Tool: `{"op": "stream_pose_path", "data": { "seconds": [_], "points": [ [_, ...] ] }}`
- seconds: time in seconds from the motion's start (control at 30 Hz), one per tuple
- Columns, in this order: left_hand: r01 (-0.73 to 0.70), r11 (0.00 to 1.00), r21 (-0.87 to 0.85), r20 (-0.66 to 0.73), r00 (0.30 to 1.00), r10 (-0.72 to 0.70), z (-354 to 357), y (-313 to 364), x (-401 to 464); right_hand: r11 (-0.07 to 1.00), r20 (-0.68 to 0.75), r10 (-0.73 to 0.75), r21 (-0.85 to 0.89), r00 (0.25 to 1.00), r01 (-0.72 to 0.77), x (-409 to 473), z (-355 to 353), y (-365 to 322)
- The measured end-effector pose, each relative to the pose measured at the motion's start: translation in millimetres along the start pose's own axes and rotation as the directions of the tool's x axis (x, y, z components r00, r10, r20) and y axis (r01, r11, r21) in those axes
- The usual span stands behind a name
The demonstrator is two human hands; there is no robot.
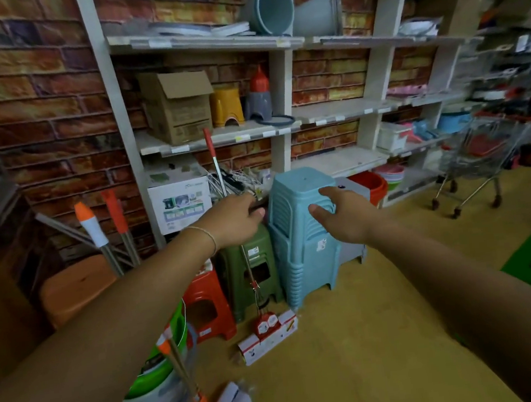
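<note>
my left hand's [233, 218] grip is tight on the mop pole [216, 163], which stands straight up from the floor [368, 336], and my open right hand [346, 215] is nearest the blue stools [304, 252].

We were in a household-goods shop: beyond our left hand [233, 218] ran shelves [219, 139] edged with price tags [179, 149], and well right of our right hand [346, 215] stood a shopping trolley [477, 161]. Just below our hands were stacked plastic stools [304, 252] and a mop [270, 328] with its head in retail card.
</note>
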State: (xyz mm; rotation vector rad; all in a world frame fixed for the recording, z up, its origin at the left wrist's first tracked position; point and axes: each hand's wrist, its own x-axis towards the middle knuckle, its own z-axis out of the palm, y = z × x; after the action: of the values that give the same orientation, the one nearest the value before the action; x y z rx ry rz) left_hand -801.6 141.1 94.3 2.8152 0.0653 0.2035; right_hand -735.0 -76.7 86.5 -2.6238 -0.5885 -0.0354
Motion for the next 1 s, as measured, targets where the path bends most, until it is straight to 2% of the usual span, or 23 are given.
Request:
{"op": "stream_pose_path", "data": {
  "seconds": [0.2, 0.43, 0.63, 0.77, 1.0],
  "points": [
    [0.025, 1.000, -0.007, -0.022, 0.999, -0.025, 16.6, -20.2, 72.8, 1.000, 0.025, -0.009, 0.016, 1.000, 0.009, 74.7, 13.5, 19.5],
    [0.044, 0.999, -0.009, 0.020, 0.999, -0.044, 38.9, -60.7, 172.6, 0.999, 0.035, -0.009, 0.037, 0.999, 0.008, 174.0, 34.5, 29.9],
    [0.063, 0.998, -0.014, 0.044, 0.997, -0.063, 26.6, -101.0, 272.7, 0.998, 0.007, -0.002, 0.069, 1.000, 0.002, 275.5, 32.5, 24.5],
    [0.078, 0.997, 0.005, -0.028, 0.997, -0.078, 16.5, -125.4, 325.2, 0.994, -0.050, -0.054, 0.095, 0.997, 0.059, 331.9, 33.4, 11.9],
    [0.111, 0.994, -0.009, -0.003, 0.994, -0.111, 29.1, -170.9, 384.0, 0.981, -0.023, -0.127, 0.145, 0.992, 0.129, 419.0, 64.4, -1.8]
  ]
}}
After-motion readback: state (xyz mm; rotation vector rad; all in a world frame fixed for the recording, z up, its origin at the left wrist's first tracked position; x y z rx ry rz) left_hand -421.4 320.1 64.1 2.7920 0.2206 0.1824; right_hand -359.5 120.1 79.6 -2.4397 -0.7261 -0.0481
